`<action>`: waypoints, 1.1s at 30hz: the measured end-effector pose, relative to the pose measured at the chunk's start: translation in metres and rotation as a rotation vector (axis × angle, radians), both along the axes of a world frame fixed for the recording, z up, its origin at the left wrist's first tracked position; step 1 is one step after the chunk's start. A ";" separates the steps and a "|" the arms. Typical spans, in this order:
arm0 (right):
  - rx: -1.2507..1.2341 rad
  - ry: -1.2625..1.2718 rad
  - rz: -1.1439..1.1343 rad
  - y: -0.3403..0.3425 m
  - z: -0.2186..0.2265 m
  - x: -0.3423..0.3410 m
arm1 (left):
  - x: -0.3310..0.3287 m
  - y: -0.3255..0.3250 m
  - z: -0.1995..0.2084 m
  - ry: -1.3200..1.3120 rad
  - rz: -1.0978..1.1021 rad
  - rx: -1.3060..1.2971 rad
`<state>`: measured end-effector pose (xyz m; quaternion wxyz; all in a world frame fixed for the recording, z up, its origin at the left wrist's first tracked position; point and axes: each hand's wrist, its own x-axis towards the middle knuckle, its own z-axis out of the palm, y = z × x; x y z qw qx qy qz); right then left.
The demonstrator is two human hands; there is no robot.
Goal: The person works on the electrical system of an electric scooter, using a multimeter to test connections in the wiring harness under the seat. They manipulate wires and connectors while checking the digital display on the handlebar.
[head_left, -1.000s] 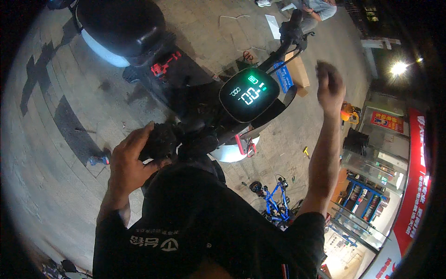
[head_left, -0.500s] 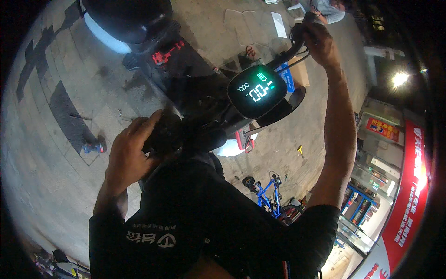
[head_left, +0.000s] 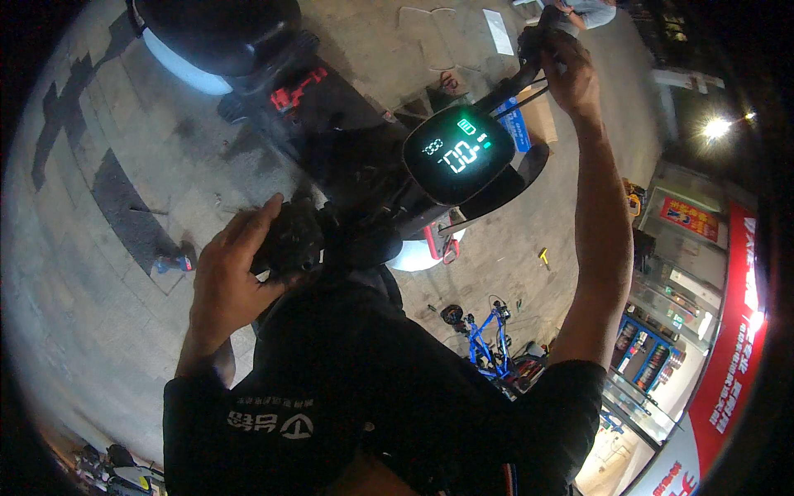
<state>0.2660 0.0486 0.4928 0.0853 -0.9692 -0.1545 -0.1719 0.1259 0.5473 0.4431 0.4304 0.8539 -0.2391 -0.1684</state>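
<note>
The handlebar (head_left: pixel 514 84) of the scooter (head_left: pixel 368 153) is spanned by two hands, its lit display (head_left: pixel 459 155) placed between them above the paving (head_left: pixel 124 331). A dark blocky part (head_left: pixel 289 236) at the left end of the bar is cupped by the left hand (head_left: pixel 231 277), thumb and fingers parted around it; how firmly it is pressed cannot be told. The right end is reached by the right hand (head_left: pixel 575 78), the fingers bent against the bar, though whether they are clamped on it is hidden. With the display lit, power appears to be supplied, so the scooter could be set rolling if something under the fingers were twisted or pressed by accident. If the bar were pushed harder at one end than at the other, it could be swung round, and the cables (head_left: pixel 525 101) near the right hand could be pulled taut or snagged. Should the scooter be jolted, the red tool (head_left: pixel 299 91) laid on the footboard (head_left: pixel 339 116) could be shaken off, and if a step were taken without looking, the yellow tool (head_left: pixel 543 257) or the blue bicycle frame (head_left: pixel 492 351) on the paving could be trodden on
</note>
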 end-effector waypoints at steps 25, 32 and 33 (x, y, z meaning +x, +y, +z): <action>-0.018 -0.047 0.069 -0.003 -0.001 0.005 | 0.003 -0.005 0.003 0.024 -0.014 -0.019; -0.049 0.067 -0.088 -0.002 0.001 0.004 | 0.003 -0.008 0.005 0.009 -0.012 -0.002; -0.104 0.050 -0.044 -0.003 0.002 0.007 | 0.002 -0.008 0.006 0.007 -0.006 0.009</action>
